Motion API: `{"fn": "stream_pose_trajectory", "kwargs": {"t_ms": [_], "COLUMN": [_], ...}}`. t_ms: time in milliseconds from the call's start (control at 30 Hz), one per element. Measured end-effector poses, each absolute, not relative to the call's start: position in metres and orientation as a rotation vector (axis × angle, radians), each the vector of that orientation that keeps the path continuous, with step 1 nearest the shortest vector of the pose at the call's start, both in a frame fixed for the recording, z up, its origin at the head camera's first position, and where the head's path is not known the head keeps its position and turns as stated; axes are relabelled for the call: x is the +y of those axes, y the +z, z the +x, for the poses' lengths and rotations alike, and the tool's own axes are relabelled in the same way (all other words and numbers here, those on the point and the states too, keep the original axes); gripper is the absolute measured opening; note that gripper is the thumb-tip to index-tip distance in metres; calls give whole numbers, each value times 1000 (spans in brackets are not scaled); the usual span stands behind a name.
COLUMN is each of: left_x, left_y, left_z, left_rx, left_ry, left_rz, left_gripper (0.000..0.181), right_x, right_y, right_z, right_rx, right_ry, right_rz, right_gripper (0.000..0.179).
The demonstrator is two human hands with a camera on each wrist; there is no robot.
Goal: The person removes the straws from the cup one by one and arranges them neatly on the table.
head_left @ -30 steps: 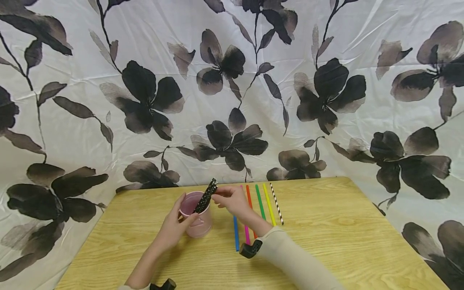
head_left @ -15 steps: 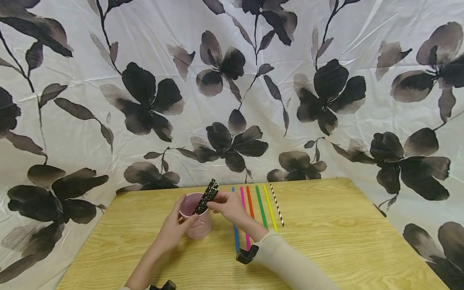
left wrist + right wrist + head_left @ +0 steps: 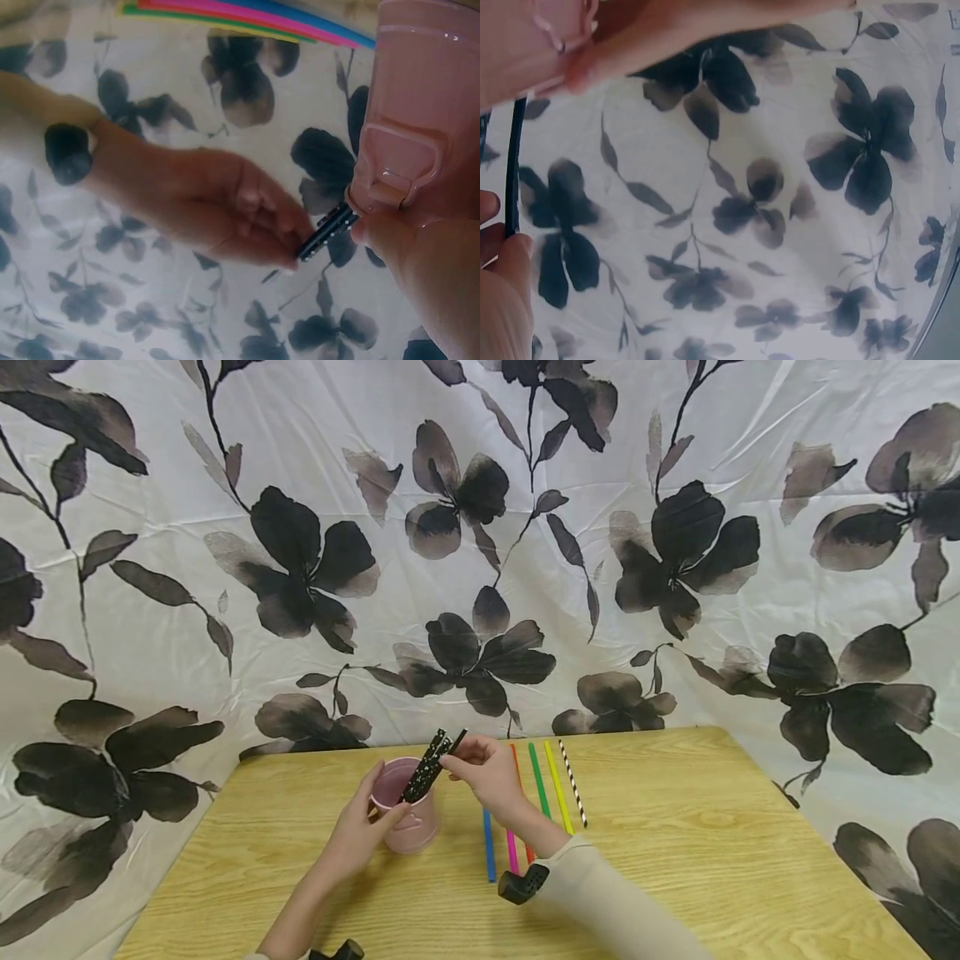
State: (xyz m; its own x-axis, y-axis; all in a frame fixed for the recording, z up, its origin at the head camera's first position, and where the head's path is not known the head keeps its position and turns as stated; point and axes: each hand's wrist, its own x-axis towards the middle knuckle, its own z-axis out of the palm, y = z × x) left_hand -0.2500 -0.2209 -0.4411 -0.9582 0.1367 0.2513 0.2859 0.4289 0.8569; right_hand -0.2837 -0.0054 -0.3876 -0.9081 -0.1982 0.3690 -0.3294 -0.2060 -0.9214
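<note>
A small pink bucket (image 3: pixel 412 833) stands on the table, with a looped handle on its side in the left wrist view. My left hand (image 3: pixel 358 835) grips it, thumb at the near rim. Several black straws with white speckles (image 3: pixel 427 768) lean out of the bucket toward the right. My right hand (image 3: pixel 487 781) pinches one thin dark straw (image 3: pixel 514 165) between thumb and fingers, its top fanned slightly away from the others. The lower end of that straw runs toward the bucket's mouth.
On the wooden table (image 3: pixel 675 860), a row of straws lies right of the bucket: blue (image 3: pixel 489 847), pink (image 3: pixel 512 852), red (image 3: pixel 529 853), green (image 3: pixel 539 781), yellow (image 3: pixel 558 789) and black-and-white striped (image 3: pixel 573 785). My right forearm crosses over some. A floral cloth (image 3: pixel 480 568) hangs behind.
My right hand dipped to the speckled straws, then rose slightly to the right, drawing one straw apart from the others. My left hand and the bucket stay put.
</note>
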Motion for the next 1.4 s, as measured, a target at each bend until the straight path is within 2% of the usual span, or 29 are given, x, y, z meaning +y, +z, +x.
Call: {"fn": "stream_pose_trajectory", "kwargs": {"t_ms": [267, 600, 833, 867, 933, 1067, 1100, 1133, 1400], "left_x": [-224, -223, -222, -221, -219, -216, -216, -217, -225], "left_y": [-447, -448, -445, -442, -436, -427, -427, -428, -454], "left_z": [-256, -256, -254, -252, -248, -241, -240, -241, -256], "left_rx": [-2531, -2503, -2515, -2515, -2511, -2498, -2497, -2499, -2518], "left_ry": [-1500, -1540, -1551, -1558, -1575, -1597, -1596, -1589, -1520], "left_rz": [-390, -387, -389, -390, -394, -395, -395, -393, -373], "left_gripper": [79, 80, 80, 79, 78, 77, 77, 77, 78], "right_x": [20, 62, 96, 105, 114, 128, 127, 130, 152], "right_y": [-362, -335, -355, -378, -386, -399, -383, -386, -408], "right_z": [-291, -302, -327, -350, -356, -366, -348, -350, -364], "right_rx": [-1693, -1728, -1787, -1760, -1757, -1834, -1882, -1912, -2050], "right_ry": [2273, 2153, 2054, 2077, 2073, 2042, 2004, 1995, 1986], "right_rz": [698, 610, 477, 496, 462, 357, 298, 270, 109], "right_gripper": [23, 20, 34, 33, 31, 28, 30, 30, 31]}}
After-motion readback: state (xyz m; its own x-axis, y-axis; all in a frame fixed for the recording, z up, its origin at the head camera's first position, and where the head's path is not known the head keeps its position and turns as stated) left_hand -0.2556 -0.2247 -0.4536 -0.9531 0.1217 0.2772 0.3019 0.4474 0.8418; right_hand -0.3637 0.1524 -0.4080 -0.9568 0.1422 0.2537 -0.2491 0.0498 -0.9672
